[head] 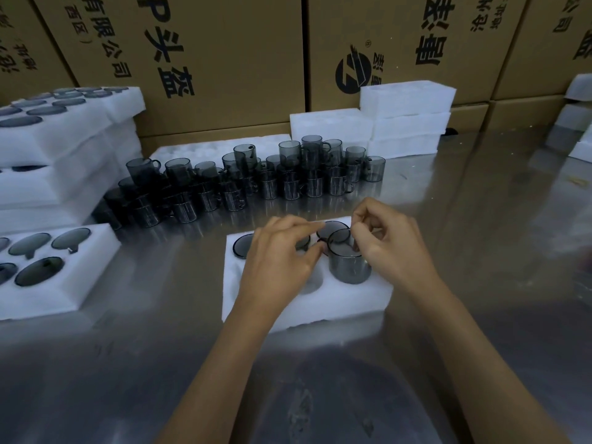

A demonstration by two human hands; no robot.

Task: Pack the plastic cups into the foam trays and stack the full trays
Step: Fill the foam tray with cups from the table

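1. Foam tray [352,296], mid-bench [480,219]: back-row pockets filled, front ones open
2. Right hand [389,248]: grip pinched the rim of a smoky cup [349,265], half-sunk in the front right pocket, apparently to seat it
3. Left hand [277,254]: grip released, fingers on the foam, likely steadying it
4. Loose cups [256,181] massed behind, within reach

- A shiny, reflective grey metal work surface [134,363] fills the lower and middle view, showing scuffs and dull smears.
- A wall of large brown corrugated cardboard cartons [224,59] printed with bold black Chinese characters closes off the back.
- One carton carries a round black logo [353,72].
- Lower brown cartons [525,112] stand at the back right.
- Lighting is dim and even, with soft pale reflections on the metal.
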